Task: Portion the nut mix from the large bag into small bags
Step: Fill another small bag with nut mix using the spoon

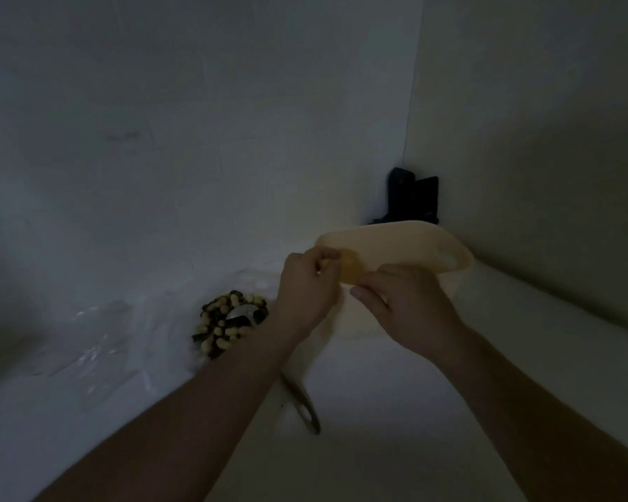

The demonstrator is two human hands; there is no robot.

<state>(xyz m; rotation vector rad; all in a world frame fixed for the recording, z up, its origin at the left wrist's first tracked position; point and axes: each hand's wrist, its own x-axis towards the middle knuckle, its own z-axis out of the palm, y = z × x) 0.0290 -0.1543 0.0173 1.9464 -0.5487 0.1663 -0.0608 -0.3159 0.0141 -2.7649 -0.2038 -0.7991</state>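
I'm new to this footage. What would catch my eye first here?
Two hands meet mid-frame, the left hand and right hand pinching a small yellowish bag before a cream tub. Left of them lies the nut mix, in clear plastic.

On the bench (396,411), the nut mix (222,322) lies left of the tub (414,248). A scoop handle (303,405) lies nearer, between both forearms. A dark object (412,199) stands behind the tub, in the corner.

Clear plastic bags (98,342) — glossy, crinkled; basin (406,244) smooth matt plastic.
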